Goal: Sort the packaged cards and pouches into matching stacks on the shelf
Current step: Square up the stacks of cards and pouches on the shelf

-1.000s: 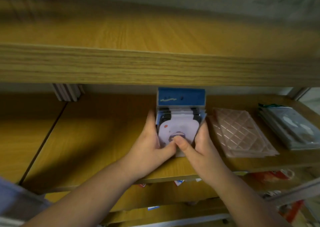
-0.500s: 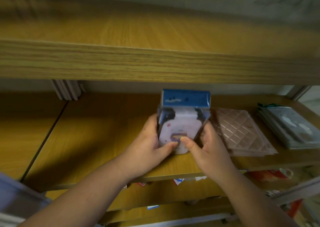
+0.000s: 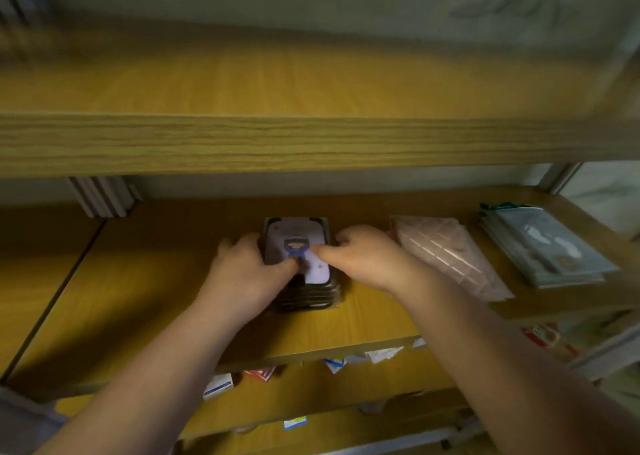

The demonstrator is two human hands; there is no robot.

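A stack of packaged cards (image 3: 304,264) lies flat on the middle shelf (image 3: 145,281). The left hand (image 3: 249,267) grips its left edge, with the thumb on the top card. The right hand (image 3: 363,257) grips the right edge the same way. To the right lies a pile of pink quilted pouches (image 3: 450,257), and further right a stack of clear grey pouches (image 3: 543,246).

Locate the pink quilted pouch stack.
Head view: pink quilted pouch stack lies on the middle shelf, right of centre, between the right hand and grey packets.
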